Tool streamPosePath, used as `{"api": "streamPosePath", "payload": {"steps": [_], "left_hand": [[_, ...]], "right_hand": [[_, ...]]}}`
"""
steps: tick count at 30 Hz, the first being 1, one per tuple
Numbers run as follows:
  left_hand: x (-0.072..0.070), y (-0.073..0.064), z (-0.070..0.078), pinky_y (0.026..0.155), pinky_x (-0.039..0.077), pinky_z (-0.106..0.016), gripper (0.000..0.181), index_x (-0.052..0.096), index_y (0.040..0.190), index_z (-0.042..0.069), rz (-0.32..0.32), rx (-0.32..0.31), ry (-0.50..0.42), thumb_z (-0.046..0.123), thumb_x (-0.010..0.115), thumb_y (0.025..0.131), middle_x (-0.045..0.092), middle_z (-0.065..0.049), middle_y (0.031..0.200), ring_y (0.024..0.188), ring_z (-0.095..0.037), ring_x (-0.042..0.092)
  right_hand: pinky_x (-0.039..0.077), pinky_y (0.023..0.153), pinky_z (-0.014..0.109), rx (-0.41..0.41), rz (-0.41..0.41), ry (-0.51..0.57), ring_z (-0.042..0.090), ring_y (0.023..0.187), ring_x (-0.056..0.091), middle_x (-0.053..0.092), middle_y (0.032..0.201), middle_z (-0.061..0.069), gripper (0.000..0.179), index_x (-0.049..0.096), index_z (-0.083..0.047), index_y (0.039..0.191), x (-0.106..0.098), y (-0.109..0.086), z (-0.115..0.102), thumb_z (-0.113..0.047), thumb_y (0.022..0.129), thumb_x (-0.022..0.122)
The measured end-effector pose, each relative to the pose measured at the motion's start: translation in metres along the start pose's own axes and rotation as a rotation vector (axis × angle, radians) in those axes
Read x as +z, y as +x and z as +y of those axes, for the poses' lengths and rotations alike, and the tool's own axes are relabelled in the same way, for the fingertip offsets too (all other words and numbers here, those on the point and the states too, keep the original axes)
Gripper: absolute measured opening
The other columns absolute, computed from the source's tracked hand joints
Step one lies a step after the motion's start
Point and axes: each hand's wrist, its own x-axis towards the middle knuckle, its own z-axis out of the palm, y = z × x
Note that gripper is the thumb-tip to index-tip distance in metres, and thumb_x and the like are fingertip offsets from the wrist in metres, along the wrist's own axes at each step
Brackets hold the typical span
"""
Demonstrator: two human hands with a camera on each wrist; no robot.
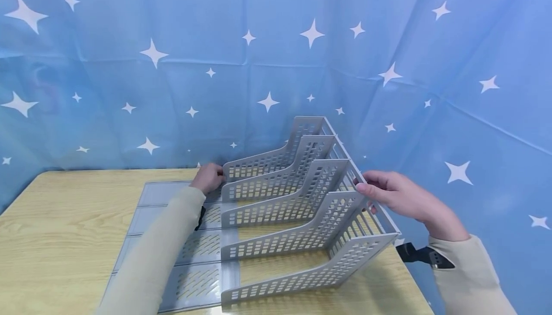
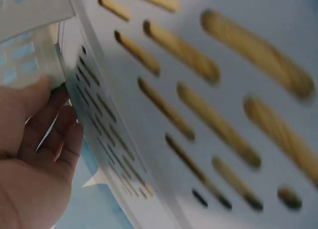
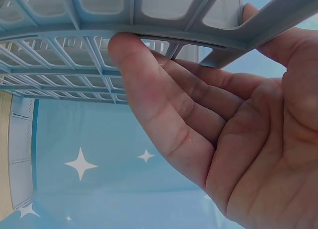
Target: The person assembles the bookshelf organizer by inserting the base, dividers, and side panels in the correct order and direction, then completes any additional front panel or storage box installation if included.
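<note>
A grey plastic file rack [image 1: 297, 204] with several perforated upright dividers stands on the table. Slotted flat panels [image 1: 198, 284] joined to its front lie spread toward the left. At the far divider's low front end is my left hand [image 1: 209, 178]; the left wrist view has its thumb and fingers [image 2: 69, 134] pinching that end beside a slotted panel [image 2: 164, 90]. My right hand [image 1: 398, 195] grips the top rail of the rack's barred back, thumb on one side. In the right wrist view, its fingers [image 3: 164, 110] reach in under the grey frame [image 3: 198, 35].
The wood-grain table [image 1: 64, 228] extends to the left of the panels. A blue curtain [image 1: 207, 89] with white stars hangs right behind the table and along its right side. Dark straps [image 1: 424, 256] circle the wrists.
</note>
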Motion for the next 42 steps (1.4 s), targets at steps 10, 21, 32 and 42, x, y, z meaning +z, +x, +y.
{"api": "streamPosePath", "payload": {"steps": [10, 21, 32, 42], "left_hand": [[0.005, 0.003, 0.004, 0.078, 0.054, -0.046, 0.015, 0.079, 0.096, 0.002, 0.054, 0.020, 0.030, 0.011, 0.067, 0.100, 0.075, -0.016, 0.101, 0.087, -0.029, 0.066], [0.009, 0.003, 0.003, 0.073, 0.052, -0.042, 0.016, 0.079, 0.094, 0.001, 0.042, 0.007, 0.079, 0.012, 0.068, 0.099, 0.073, -0.014, 0.094, 0.079, -0.025, 0.062], [-0.038, -0.033, -0.015, 0.102, 0.049, -0.059, 0.042, 0.057, 0.137, -0.012, -0.042, -0.053, 0.016, 0.005, 0.051, 0.099, 0.058, -0.032, 0.137, 0.127, -0.048, 0.056], [-0.097, -0.123, -0.067, 0.067, 0.050, -0.044, 0.032, 0.063, 0.095, -0.015, -0.063, -0.267, 0.293, 0.017, 0.057, 0.097, 0.060, -0.022, 0.082, 0.073, -0.030, 0.055]], "right_hand": [[0.054, 0.077, 0.030, 0.006, 0.000, -0.011, 0.021, 0.070, 0.068, 0.069, 0.094, 0.004, 0.023, 0.062, -0.004, 0.115, -0.001, -0.002, 0.001, -0.023, 0.111, 0.050], [0.054, 0.075, 0.031, 0.013, 0.001, 0.005, 0.022, 0.070, 0.068, 0.067, 0.091, 0.006, 0.023, 0.061, -0.005, 0.112, 0.002, -0.001, -0.001, -0.024, 0.111, 0.049], [0.053, 0.076, 0.031, -0.001, 0.027, 0.082, 0.019, 0.074, 0.068, 0.068, 0.108, 0.021, 0.045, 0.055, 0.008, 0.133, 0.004, 0.000, 0.012, -0.027, 0.115, 0.034], [0.053, 0.093, 0.051, 0.160, 0.097, 0.137, 0.042, 0.129, 0.056, 0.051, 0.144, 0.035, 0.066, 0.043, 0.011, 0.149, 0.006, 0.026, 0.017, -0.044, 0.113, 0.032]]}}
